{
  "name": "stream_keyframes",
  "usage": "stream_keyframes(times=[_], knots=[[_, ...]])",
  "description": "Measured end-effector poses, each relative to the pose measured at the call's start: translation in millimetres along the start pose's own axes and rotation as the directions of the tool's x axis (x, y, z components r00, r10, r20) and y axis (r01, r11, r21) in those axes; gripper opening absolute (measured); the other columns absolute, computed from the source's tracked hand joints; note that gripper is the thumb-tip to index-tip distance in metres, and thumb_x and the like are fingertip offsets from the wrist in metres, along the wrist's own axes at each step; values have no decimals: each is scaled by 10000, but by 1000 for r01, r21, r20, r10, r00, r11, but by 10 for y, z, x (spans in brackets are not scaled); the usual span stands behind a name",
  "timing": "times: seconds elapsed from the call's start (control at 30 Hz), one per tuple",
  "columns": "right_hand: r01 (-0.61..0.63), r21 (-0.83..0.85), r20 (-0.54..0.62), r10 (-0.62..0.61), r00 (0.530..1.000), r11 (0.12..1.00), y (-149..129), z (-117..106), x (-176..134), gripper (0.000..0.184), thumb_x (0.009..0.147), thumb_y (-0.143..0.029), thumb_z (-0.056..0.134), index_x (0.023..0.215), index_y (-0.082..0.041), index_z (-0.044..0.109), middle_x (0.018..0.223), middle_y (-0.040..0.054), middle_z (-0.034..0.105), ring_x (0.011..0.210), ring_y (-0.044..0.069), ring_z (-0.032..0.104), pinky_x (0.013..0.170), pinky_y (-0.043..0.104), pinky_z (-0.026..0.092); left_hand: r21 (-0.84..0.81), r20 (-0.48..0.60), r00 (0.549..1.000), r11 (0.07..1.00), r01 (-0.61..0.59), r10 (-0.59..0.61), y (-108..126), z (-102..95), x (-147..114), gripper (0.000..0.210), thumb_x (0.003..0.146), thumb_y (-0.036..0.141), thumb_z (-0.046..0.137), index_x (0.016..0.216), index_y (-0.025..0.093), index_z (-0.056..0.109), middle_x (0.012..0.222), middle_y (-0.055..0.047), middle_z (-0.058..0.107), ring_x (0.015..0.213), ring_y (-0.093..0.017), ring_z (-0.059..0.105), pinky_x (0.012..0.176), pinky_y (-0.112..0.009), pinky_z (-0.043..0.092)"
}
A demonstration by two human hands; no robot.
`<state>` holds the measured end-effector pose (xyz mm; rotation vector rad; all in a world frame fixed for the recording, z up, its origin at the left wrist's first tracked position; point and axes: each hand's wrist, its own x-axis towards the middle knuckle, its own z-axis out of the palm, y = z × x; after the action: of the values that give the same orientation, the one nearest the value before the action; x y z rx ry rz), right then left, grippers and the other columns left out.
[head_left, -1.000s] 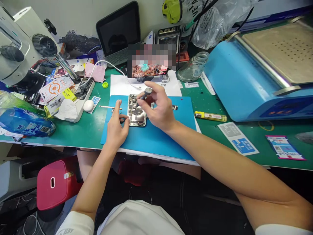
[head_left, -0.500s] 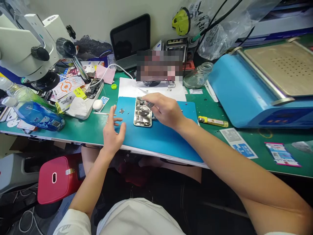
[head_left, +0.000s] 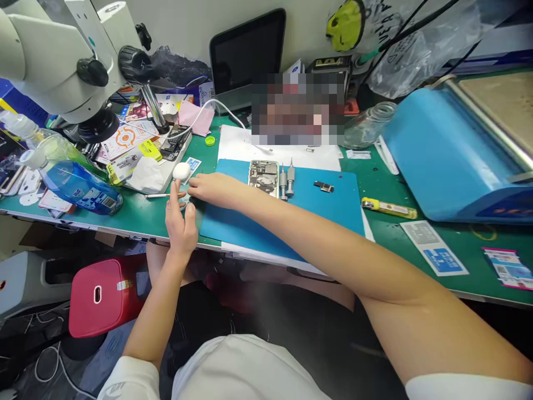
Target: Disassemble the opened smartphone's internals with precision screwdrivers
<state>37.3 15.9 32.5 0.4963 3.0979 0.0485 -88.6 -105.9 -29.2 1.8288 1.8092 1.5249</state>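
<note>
My left hand [head_left: 181,226] hovers by the left edge of the blue mat [head_left: 237,225], its fingers and thumb apart and holding nothing I can see. Across from the right comes my right hand [head_left: 210,188]. Its fingers are loosely bent and reach down to the end of a thin white stick [head_left: 160,195], which lies on the green table. Whether they touch the stick is unclear. On the mat lies an opened phone [head_left: 263,173] with bare inner parts, partly covered by my right forearm. Two grey screwdrivers [head_left: 290,178] [head_left: 283,183] rest beside it. Further right is a small dark phone part [head_left: 323,186].
A microscope [head_left: 50,66] and a blue liquid bottle [head_left: 79,186] stand at the left. A round white object [head_left: 181,171] sits beyond my fingers. At the right are a yellow cutter knife [head_left: 389,208], a glass jar [head_left: 372,125] and a large blue machine [head_left: 433,150].
My right hand has let go of a screwdriver beside the phone and moved left to the white stick. My left hand stays near the mat's left edge. The camera view has shifted slightly.
</note>
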Motion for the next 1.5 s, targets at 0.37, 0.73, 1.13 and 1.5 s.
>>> stream_keyframes(times=[0.37,0.73,1.13,1.5], knots=[[-197,118,-297,224,928,973,552,121,-1391,307,997,-93,462,1157,-171,713,1094,114,755,990,265,697,736,360,541,55,50,999,998,-8,5,31,1,24,685,1045,399,514,1666,222,286,1640,-141,476,1292,-268,621,1021,-378,514],[-232,415,-447,419,790,880,613,497,-2072,244,973,-254,548,1105,-254,754,1154,96,740,1105,304,663,989,539,555,142,96,995,990,-25,11,94,32,49,739,985,363,578,1658,226,308,1625,-130,499,1267,-270,642,1027,-402,529],[-143,474,-432,371,822,869,598,650,-2075,199,1022,-340,579,1065,-236,744,1226,122,712,1205,321,634,1045,591,534,200,123,987,971,-132,108,162,29,41,729,986,361,597,1647,206,329,1599,-165,523,1207,-268,681,1036,-397,536],[50,806,-555,726,406,589,385,444,-2080,242,1038,-531,582,1113,-303,615,1068,65,779,974,249,768,864,450,661,81,362,918,975,-205,163,586,433,5,693,1060,345,504,1679,217,220,1618,-177,497,1263,-263,661,1063,-405,529]])
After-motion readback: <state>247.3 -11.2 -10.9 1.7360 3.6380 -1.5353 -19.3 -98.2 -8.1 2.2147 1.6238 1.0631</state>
